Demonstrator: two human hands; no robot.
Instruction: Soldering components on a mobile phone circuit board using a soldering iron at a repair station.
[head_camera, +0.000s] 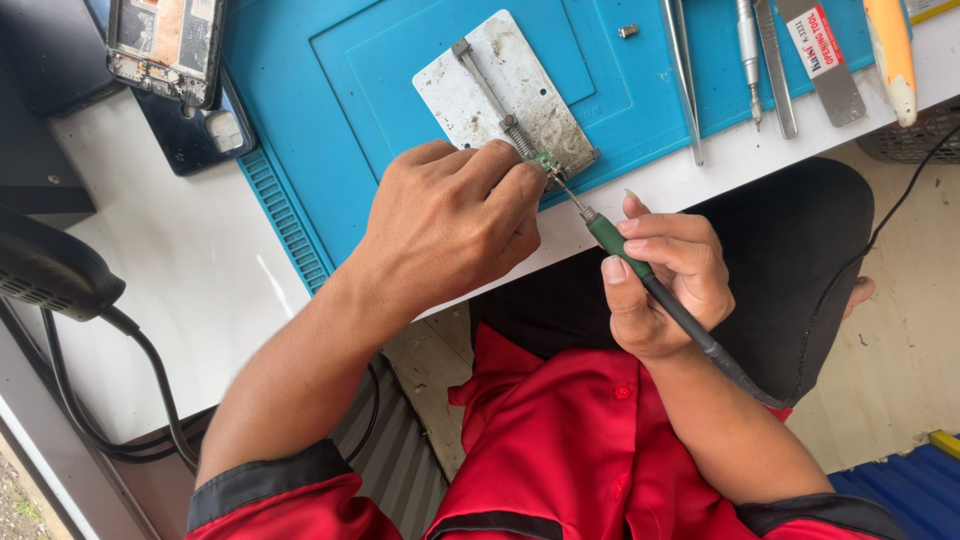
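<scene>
Two hands: left hand (450, 225) at center, right hand (665, 285) toward four o'clock. One soldering iron (640, 270) with green grip. One small green circuit board (546, 162). One metal holder plate (500, 95) near twelve o'clock. One blue work mat (300, 120). Two opened phones at eleven o'clock: one stripped frame (165, 45), one dark back cover (200, 130). Five hand tools in a row at one o'clock, among them one tweezers (685, 80) and one yellow-handled tool (892, 55).

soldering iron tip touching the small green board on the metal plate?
Yes: the right hand holds the soldering iron with its tip on the small green board, which the left hand steadies at the metal plate edge.
</scene>
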